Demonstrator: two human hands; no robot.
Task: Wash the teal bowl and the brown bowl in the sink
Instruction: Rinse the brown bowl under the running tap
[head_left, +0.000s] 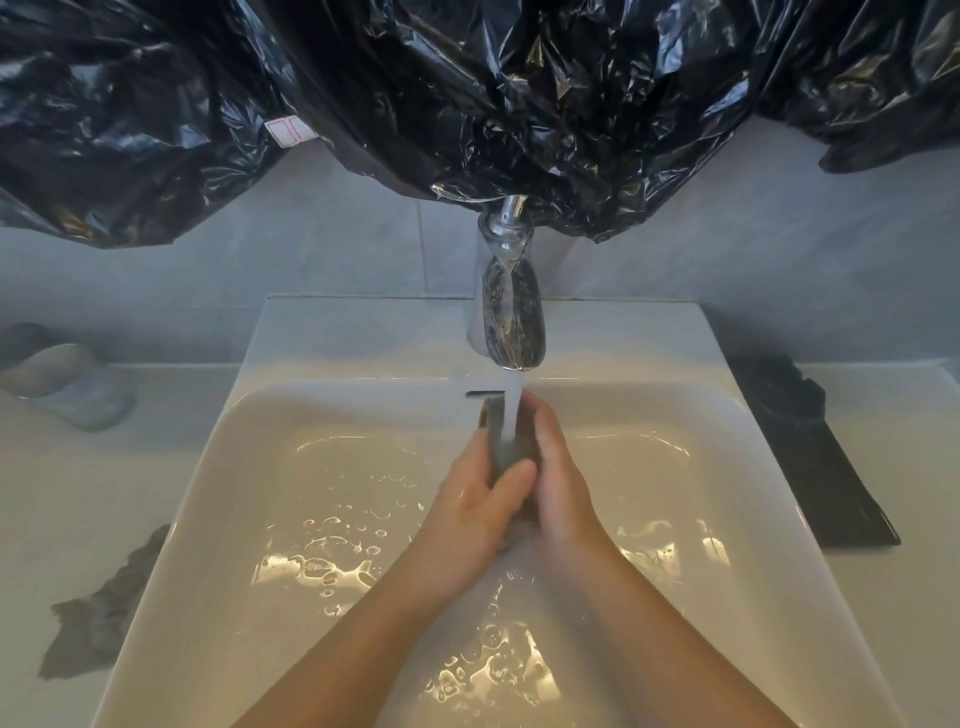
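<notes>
Both my hands meet in the middle of the white sink (291, 447), under the running water (512, 405). Between them they clasp a small dark brownish bowl (498, 431), held on edge so that only its rim and part of its side show. My left hand (475, 506) wraps it from the left with the thumb across the front. My right hand (558, 467) presses on it from the right. A pale teal bowl (72, 387) lies on the counter to the left of the sink, blurred, away from both hands.
A chrome faucet (511, 312) stands at the back of the sink, and water pools in the basin. A grey cloth (98, 613) lies on the left counter. A black item (815, 478) lies on the right counter. Crumpled black plastic sheeting (467, 88) hangs above.
</notes>
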